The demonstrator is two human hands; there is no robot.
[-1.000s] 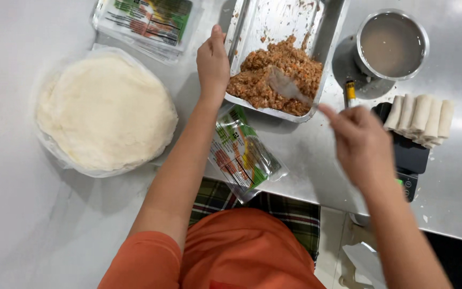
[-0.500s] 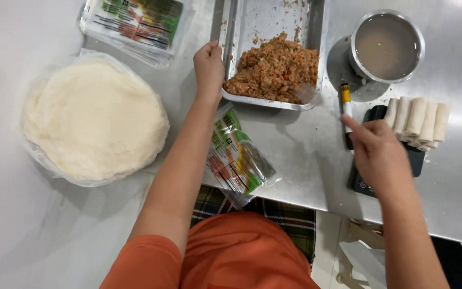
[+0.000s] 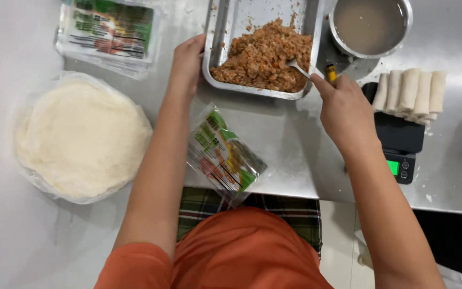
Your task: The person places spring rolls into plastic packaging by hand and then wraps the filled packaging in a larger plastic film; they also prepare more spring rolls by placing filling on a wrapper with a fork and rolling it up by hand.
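Right hand [image 3: 344, 109] grips a yellow-handled spoon [image 3: 301, 68] dug into loose, crumbly filling [image 3: 263, 56]; left hand [image 3: 187, 61] grasps the rim of the rigid metal tray [image 3: 216, 32] holding it, probably best steadied there.

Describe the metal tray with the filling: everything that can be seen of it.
The metal tray is a rectangular, shiny steel-looking pan with rounded corners and a rolled rim, lying flat on the steel counter; its far end is cut off by the frame. Its near half holds a heap of brownish-orange minced filling; the far half is mostly bare, with scattered crumbs. The left hand grips its left rim. The right hand holds a spoon dipped into the filling at the near right corner. A round metal pot sits just right.
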